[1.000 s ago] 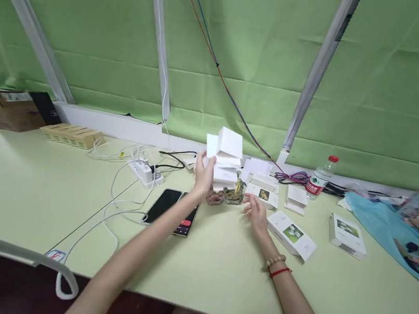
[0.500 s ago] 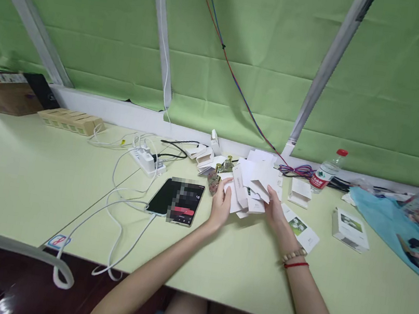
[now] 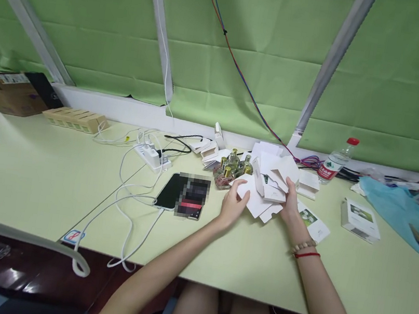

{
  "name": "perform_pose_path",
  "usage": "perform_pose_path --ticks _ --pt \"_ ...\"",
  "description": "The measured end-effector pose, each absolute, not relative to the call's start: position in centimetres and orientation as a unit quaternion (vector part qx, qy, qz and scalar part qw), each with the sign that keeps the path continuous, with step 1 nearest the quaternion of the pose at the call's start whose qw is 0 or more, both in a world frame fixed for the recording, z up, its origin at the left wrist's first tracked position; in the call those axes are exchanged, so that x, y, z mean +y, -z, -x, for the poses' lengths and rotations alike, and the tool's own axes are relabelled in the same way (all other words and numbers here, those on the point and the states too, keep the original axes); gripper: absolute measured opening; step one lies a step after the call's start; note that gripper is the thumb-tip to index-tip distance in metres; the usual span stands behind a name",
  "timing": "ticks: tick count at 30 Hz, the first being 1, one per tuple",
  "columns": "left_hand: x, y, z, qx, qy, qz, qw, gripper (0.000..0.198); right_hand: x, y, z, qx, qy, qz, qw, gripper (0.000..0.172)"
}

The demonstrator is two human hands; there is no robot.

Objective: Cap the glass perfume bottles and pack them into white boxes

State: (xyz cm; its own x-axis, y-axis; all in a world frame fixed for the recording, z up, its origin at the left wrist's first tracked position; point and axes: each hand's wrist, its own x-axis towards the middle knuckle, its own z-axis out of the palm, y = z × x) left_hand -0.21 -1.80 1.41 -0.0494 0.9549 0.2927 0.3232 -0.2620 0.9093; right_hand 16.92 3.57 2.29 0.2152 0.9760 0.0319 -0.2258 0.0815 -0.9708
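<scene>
Between my two hands is a loose bunch of white cardboard box pieces (image 3: 260,199), flattened and partly folded. My left hand (image 3: 234,204) pinches the bunch's left edge, thumb toward me. At the right edge, my right hand (image 3: 290,199) grips it, its fingers partly hidden behind the card. Several small glass bottles with gold caps (image 3: 227,172) stand just behind my left hand. A white card with a green picture (image 3: 312,220) lies flat beside my right wrist. More folded white card (image 3: 210,153) is heaped behind the bottles.
Two phones, one a dark-screened phone (image 3: 170,191), lie left of my hands, with white cables around them. A power strip (image 3: 150,156) is behind. To the right are a white box (image 3: 360,220), a water bottle (image 3: 335,162) and blue cloth (image 3: 387,204) near another person's hand.
The bunch of card has shifted right and toward me in both hands, its pieces fanned lower. More of the gold-capped bottles now show behind it. The whole view has shifted slightly.
</scene>
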Motion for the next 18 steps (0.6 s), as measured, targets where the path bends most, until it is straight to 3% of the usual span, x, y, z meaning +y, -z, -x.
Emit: perform_pose_path --ticks 5,12,18 --pt "-0.7 -0.8 0.3 0.518 -0.449 -0.629 0.368 0.030 4.5 -1.3 -17.8 -0.302 -0.471 0.490 0.668 0.048" --pt "0.1 0.2 0.8 0.488 -0.371 -0.739 0.280 0.028 5.2 1.2 -18.5 -0.408 -0.326 0.551 0.652 0.055" --pt "-1.5 -0.4 -0.5 0.519 -0.263 -0.795 0.171 0.037 2.6 0.5 -17.8 -0.455 -0.296 0.568 0.618 0.051"
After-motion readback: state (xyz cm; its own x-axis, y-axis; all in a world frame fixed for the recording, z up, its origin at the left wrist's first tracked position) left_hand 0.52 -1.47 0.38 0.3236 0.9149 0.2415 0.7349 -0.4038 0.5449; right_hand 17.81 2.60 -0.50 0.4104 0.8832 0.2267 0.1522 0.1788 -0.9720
